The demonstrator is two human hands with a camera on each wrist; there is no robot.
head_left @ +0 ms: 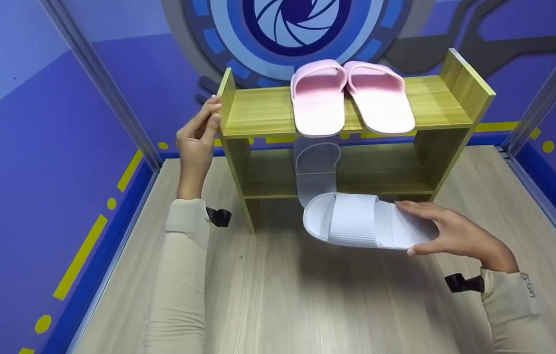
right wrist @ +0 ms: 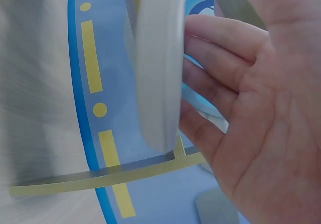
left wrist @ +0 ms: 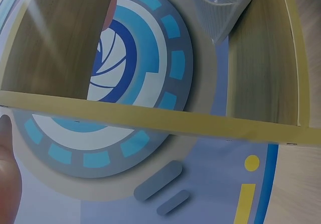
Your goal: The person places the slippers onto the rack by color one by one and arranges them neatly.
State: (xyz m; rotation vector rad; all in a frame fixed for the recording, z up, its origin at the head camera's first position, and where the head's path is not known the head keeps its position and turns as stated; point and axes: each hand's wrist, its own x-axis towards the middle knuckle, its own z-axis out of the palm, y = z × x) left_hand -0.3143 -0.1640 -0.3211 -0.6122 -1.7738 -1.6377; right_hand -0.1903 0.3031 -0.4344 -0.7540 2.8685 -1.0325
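Observation:
In the head view, my right hand grips a white slipper by its heel, thumb on the near edge and fingers on the far edge. The slipper hangs in front of the rack with its toe to the left; the right wrist view shows it edge-on. My left hand touches the left side panel of the wooden shoe rack near its top front corner. A matching slipper lies on the rack's lower board, heel toward me, its heel end partly hidden by the held one.
Two pink slippers, left and right, lie side by side on the top board. Behind the rack stands a patterned blue wall. The rack stands on a wood-grain surface; metal posts mark the corners.

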